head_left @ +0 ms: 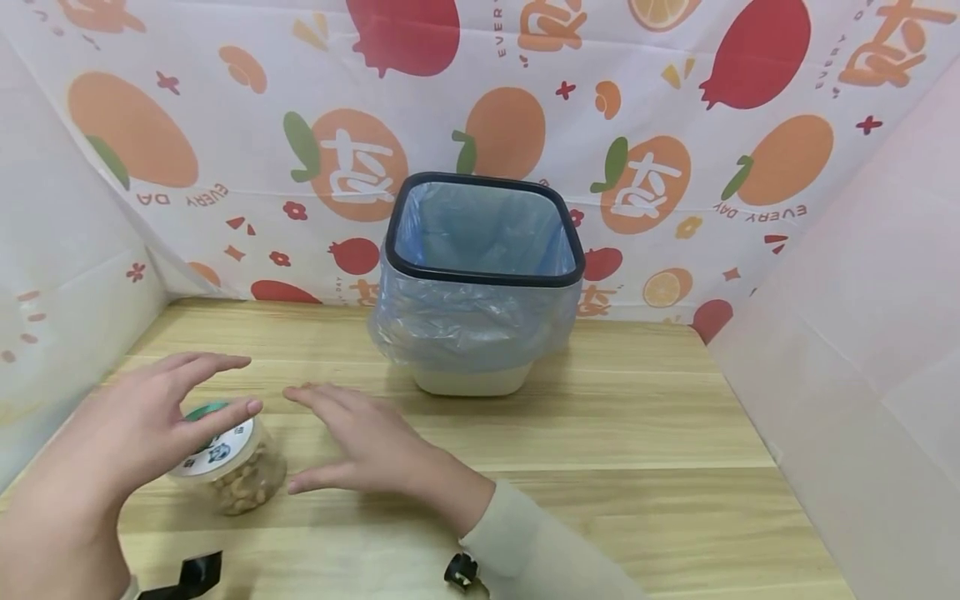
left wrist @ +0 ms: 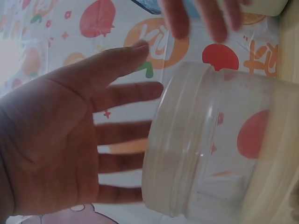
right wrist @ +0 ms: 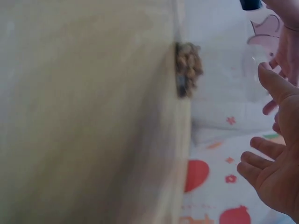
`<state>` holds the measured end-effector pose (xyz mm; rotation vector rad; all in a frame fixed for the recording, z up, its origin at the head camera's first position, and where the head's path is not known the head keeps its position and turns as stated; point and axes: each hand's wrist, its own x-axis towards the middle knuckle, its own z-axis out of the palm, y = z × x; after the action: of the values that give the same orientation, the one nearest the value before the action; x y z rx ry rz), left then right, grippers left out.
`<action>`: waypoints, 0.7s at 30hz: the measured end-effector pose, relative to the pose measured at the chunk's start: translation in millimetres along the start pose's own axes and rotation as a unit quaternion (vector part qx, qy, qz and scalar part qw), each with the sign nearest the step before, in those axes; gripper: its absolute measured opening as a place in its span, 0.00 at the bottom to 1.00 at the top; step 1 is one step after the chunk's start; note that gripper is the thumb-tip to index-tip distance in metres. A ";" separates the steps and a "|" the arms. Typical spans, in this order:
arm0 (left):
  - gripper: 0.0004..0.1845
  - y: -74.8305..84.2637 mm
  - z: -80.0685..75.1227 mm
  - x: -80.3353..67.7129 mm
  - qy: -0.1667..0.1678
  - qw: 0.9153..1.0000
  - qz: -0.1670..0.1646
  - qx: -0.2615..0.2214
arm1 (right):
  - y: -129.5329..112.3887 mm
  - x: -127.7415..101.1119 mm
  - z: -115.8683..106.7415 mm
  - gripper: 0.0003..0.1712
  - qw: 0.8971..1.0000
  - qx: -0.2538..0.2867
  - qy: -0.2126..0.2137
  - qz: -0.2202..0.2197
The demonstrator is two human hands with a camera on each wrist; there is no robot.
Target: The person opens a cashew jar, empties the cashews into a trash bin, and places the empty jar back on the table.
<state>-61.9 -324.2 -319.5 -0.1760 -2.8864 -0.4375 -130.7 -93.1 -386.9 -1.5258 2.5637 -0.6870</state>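
A clear plastic jar (head_left: 247,483) of small tan nuts stands upright at the left of the table. Its lid (head_left: 219,452) carries a white printed label and a green patch. My left hand (head_left: 142,421) hovers at the jar's left and partly covers the lid, fingers extended and thumb spread. In the left wrist view the fingers (left wrist: 124,130) reach close by the jar's top (left wrist: 175,140); contact is unclear. My right hand (head_left: 367,442) is to the jar's right, apart from it, thumb and fingers spread. The right wrist view shows the nuts (right wrist: 188,65) low in the jar.
A pale bin (head_left: 472,382) with a black rim (head_left: 483,277) stands at the back middle of the wooden table (head_left: 637,450). A translucent blue bag (head_left: 472,325) lines it and folds over its outside. Fruit-print cloth (head_left: 465,50) hangs behind.
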 end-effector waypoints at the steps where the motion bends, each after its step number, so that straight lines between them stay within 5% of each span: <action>1: 0.33 -2.1 1.4 -0.4 -0.013 1.000 -0.006 0.000 | -2.0 2.8 3.3 0.58 1.000 0.015 -0.008 0.015; 8: 0.43 -12.9 7.1 -3.3 -0.100 0.994 -0.038 0.001 | -10.7 19.3 28.0 0.64 0.991 0.101 -0.042 0.079; 21: 0.44 -9.4 6.8 -5.3 -0.133 0.991 -0.021 -0.021 | -15.8 32.7 49.9 0.61 0.980 0.167 -0.028 0.105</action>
<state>-59.5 -331.4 -329.7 -0.1940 -3.1488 -0.5197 -119.7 -144.0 -420.0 -1.1373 2.3682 -0.9699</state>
